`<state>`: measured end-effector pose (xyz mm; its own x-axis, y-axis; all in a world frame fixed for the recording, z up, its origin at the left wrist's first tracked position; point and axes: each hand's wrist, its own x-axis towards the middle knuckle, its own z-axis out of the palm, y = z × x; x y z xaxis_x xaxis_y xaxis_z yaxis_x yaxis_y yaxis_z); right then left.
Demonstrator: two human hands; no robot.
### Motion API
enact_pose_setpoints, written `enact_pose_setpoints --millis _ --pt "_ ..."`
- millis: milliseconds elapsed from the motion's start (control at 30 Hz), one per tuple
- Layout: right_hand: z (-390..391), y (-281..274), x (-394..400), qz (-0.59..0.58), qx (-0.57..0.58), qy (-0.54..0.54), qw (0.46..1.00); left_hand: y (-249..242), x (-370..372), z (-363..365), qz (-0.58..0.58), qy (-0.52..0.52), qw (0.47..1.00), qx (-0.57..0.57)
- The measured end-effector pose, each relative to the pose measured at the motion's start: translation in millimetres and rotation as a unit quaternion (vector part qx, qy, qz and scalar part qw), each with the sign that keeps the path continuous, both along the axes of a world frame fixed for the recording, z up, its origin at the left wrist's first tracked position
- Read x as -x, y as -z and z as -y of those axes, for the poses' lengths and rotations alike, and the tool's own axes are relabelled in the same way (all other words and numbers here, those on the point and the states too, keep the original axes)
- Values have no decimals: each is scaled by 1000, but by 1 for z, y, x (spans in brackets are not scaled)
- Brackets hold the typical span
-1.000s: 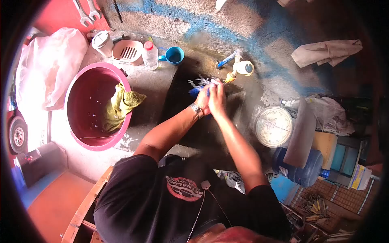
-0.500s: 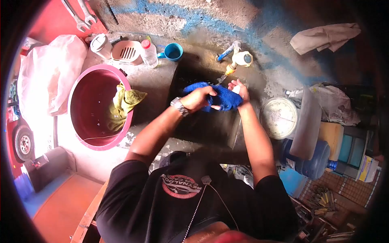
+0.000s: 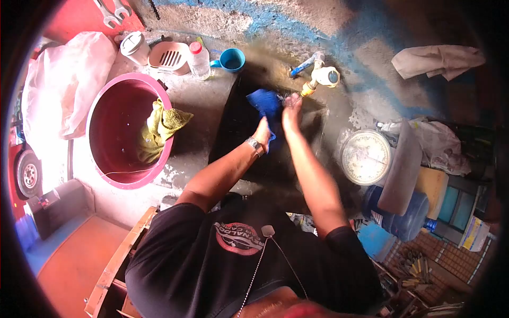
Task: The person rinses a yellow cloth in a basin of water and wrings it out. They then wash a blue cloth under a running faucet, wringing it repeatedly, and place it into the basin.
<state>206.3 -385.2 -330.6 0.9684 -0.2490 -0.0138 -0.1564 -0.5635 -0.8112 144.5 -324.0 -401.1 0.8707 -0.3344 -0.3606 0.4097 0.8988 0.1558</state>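
My left hand (image 3: 261,132), with a metal watch at the wrist, grips a blue cloth (image 3: 266,102) over the dark sink (image 3: 238,151). The cloth hangs bunched beyond the fingers, its far end spread toward the wall. My right hand (image 3: 291,111) is apart from the cloth, under the tap (image 3: 318,79), with its fingers stretched toward the spout. Water splashes around those fingertips, which are slightly blurred.
Left of the sink stands a maroon basin (image 3: 124,183) with a yellow-green cloth (image 3: 159,127) over its rim. A blue mug (image 3: 231,60), capped bottle (image 3: 199,61) and soap dish (image 3: 168,57) line the back ledge. A round dial scale (image 3: 366,157) sits right.
The blue cloth has left my right hand and is now in the left alone, farther left. My right hand has moved left, under the tap's spout. The view has shifted slightly.
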Motion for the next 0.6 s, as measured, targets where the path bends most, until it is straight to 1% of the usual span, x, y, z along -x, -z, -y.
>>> enact_pose_setpoints --millis 33,67,100,133,167,233,267,300,333,367,400,433,467,500,533,567,600 --pt "-5 -27 -7 -115 -78 -40 990 -127 10 -22 -34 79 980 -177" --pt "-4 9 -17 -25 -47 -139 989 -105 -9 -23 8 15 990 -142" --pt "-8 -3 -10 -20 64 -179 982 -83 -25 -22 47 -49 992 -103" --pt "-13 -16 -3 -6 173 -213 961 -106 -24 -42 -23 24 999 29" --pt "-1 -9 2 216 150 -304 916 -103 -30 -46 6 21 997 80" --pt "12 6 -27 215 261 -284 897 -106 -34 -19 47 -27 998 -22" --pt "11 -9 -28 83 8 -227 970 -116 -27 -9 46 30 996 -75" --pt "11 -24 -29 5 -258 -94 962 -124 -23 -6 33 44 995 -84" --pt "8 -32 -26 22 65 -225 972 -131 -23 -14 52 13 999 -8" --pt "-1 -48 -26 40 381 -330 863 -133 -28 -25 75 -21 995 69" --pt "-16 -57 -8 9 357 -273 893 -126 -31 -33 -9 -8 999 43" --pt "-5 -60 14 302 160 -383 858 -45 -49 -18 278 22 897 344" --pt "7 -44 14 295 179 -376 860 -48 -41 -13 145 -23 956 255" --pt "19 -29 10 293 199 -367 860 -61 -33 -8 10 -66 985 157" --pt "19 -54 7 25 123 -327 937 -99 -21 -10 11 -37 998 58" --pt "18 -64 1 -97 11 -195 976 -111 -12 -12 7 39 995 96" --pt "28 -25 -6 -102 -37 -169 980 -118 -12 -14 1 49 995 89"
